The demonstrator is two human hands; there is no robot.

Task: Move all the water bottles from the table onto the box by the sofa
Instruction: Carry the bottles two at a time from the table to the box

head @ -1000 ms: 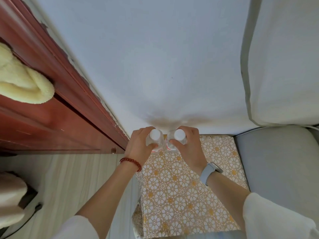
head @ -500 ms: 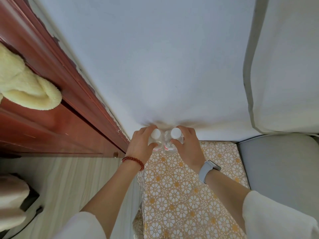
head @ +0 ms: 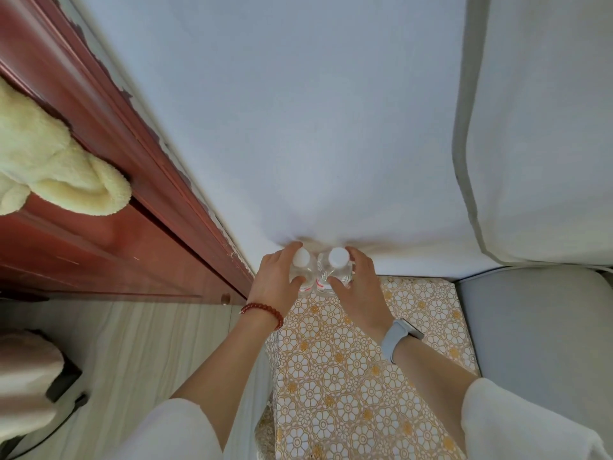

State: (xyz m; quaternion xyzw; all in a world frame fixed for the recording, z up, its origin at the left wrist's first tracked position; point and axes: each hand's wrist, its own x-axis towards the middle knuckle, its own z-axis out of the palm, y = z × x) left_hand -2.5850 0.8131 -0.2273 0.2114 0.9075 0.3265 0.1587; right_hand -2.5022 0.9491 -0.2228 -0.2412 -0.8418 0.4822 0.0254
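Two clear water bottles with white caps stand side by side at the far edge of the box (head: 358, 370), which is draped in a white cloth with yellow flower patterns. My left hand (head: 277, 283) grips the left bottle (head: 302, 263), fingers curled round its body. My right hand (head: 360, 287) grips the right bottle (head: 337, 264) the same way. The bottles touch each other and stand close against the white wall. Their lower parts are hidden behind my hands.
A grey sofa seat (head: 537, 330) lies right of the box, with a white cushion (head: 544, 127) above it. A red-brown wooden door frame (head: 109, 227) runs along the left, a cream fluffy cloth (head: 49, 171) hanging on it. Pale wood floor (head: 139, 356) lies left of the box.
Both hands moved the two bottles farther toward the wall and down onto the far edge of the box. The bottles now stand closer together.
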